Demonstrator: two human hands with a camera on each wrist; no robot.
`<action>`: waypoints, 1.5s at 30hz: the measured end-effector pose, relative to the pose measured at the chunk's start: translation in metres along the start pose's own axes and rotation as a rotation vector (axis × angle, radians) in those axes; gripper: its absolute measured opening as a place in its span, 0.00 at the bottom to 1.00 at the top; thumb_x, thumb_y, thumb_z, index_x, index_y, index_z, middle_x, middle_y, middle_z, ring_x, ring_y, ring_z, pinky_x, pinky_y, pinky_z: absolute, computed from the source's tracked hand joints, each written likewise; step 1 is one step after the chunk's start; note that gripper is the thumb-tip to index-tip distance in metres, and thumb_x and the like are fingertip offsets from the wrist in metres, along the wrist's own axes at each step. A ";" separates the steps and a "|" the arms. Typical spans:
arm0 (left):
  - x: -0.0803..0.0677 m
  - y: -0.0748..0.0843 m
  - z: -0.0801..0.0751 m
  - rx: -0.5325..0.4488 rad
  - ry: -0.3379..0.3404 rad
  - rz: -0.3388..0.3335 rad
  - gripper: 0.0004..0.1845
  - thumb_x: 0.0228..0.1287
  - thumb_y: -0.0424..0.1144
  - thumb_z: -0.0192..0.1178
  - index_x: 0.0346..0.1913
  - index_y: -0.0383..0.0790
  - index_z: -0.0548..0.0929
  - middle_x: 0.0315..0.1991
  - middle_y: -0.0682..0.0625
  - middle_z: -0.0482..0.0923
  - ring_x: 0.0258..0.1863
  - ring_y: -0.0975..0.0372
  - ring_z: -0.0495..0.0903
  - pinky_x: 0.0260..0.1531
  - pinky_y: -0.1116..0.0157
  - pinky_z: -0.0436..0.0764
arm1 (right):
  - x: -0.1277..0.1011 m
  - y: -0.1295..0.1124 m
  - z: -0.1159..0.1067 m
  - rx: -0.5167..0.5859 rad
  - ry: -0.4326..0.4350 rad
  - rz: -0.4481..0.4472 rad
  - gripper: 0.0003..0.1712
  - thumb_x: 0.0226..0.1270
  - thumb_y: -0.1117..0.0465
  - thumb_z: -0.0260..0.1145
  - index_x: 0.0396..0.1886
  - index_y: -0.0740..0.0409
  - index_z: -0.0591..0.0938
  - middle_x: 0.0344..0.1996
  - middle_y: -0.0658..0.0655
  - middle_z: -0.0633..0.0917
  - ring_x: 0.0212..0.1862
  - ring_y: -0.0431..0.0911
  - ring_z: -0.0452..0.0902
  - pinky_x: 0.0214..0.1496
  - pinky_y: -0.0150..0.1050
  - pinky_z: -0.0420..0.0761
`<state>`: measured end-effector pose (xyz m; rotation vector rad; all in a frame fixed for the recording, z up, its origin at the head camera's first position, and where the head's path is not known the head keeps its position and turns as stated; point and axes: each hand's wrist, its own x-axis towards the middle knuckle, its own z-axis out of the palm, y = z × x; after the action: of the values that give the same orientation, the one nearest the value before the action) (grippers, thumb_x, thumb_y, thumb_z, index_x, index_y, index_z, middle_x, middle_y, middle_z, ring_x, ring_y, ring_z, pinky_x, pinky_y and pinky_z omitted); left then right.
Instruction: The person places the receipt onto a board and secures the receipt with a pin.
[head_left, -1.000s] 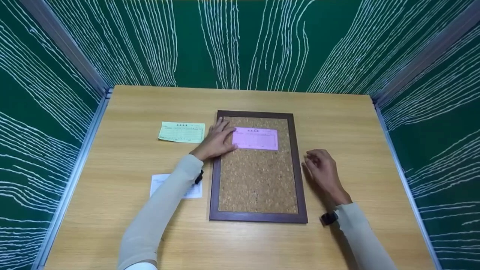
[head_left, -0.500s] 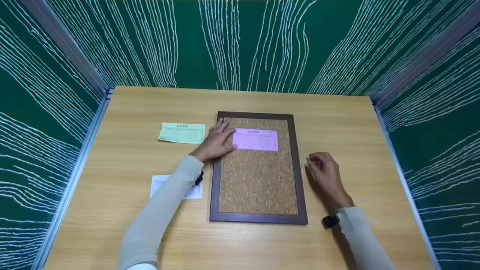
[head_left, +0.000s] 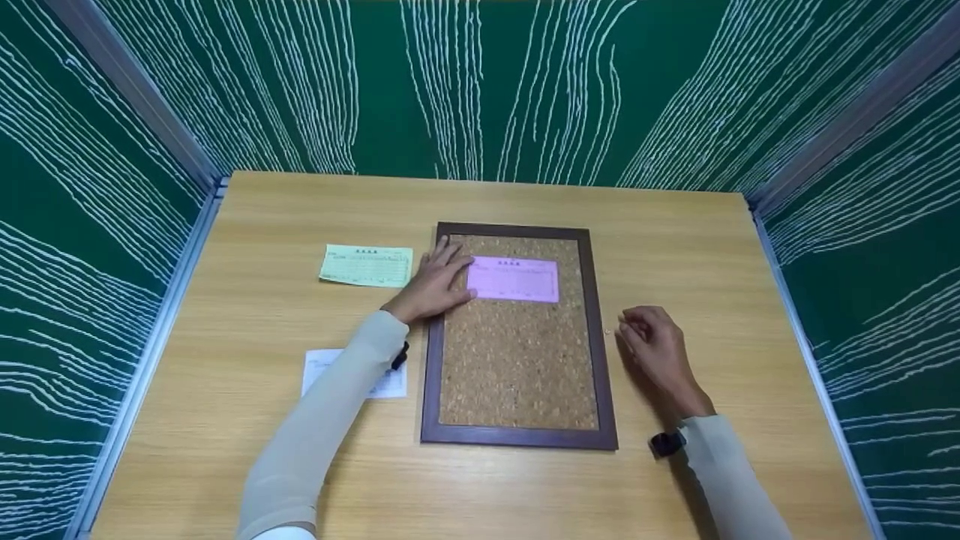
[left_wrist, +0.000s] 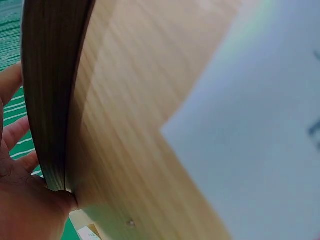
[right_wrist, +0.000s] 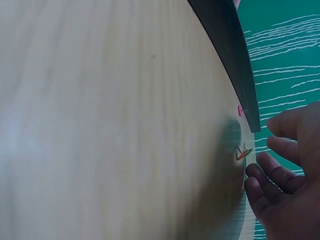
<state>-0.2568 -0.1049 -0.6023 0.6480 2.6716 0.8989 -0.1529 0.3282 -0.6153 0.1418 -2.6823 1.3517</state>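
Now, nearest us, a white slip (head_left: 355,373) lies under the left sleeve. Right hand (head_left: 654,346) hovers on the desk (head_left: 675,247) just right of the cork board (head_left: 519,352), fingers loosely curled beside tiny pushpins (right_wrist: 242,152), holding nothing. Farther, left hand (head_left: 433,281) presses flat on the pink slip (head_left: 514,279)'s left edge. Green slip (head_left: 366,265) far left.

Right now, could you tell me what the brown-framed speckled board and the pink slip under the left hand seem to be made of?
The brown-framed speckled board looks like matte cork, granular tan, in a dark, probably wooden frame. The pink slip looks like thin printed paper, lying flat.
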 end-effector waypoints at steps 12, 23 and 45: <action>0.000 0.001 0.001 -0.014 0.005 -0.012 0.41 0.78 0.57 0.63 0.87 0.48 0.65 0.92 0.44 0.43 0.90 0.49 0.28 0.87 0.42 0.33 | -0.004 0.007 -0.002 -0.015 0.014 -0.029 0.12 0.78 0.74 0.69 0.57 0.71 0.87 0.52 0.65 0.84 0.44 0.45 0.78 0.39 0.21 0.77; 0.002 -0.001 0.003 0.012 0.005 -0.010 0.41 0.77 0.57 0.63 0.87 0.47 0.66 0.92 0.44 0.44 0.90 0.49 0.28 0.87 0.41 0.34 | -0.008 0.018 -0.003 -0.004 0.003 -0.077 0.11 0.76 0.74 0.70 0.55 0.69 0.89 0.57 0.65 0.84 0.54 0.51 0.82 0.54 0.19 0.77; 0.000 0.001 0.003 0.005 0.025 0.015 0.41 0.78 0.56 0.64 0.86 0.44 0.67 0.91 0.41 0.45 0.90 0.47 0.30 0.86 0.39 0.35 | -0.014 0.037 0.000 -0.027 0.046 -0.241 0.11 0.70 0.77 0.75 0.50 0.70 0.90 0.59 0.70 0.83 0.63 0.63 0.79 0.65 0.17 0.69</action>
<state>-0.2561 -0.1029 -0.6042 0.6634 2.6952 0.9109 -0.1440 0.3506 -0.6469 0.4105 -2.5460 1.2300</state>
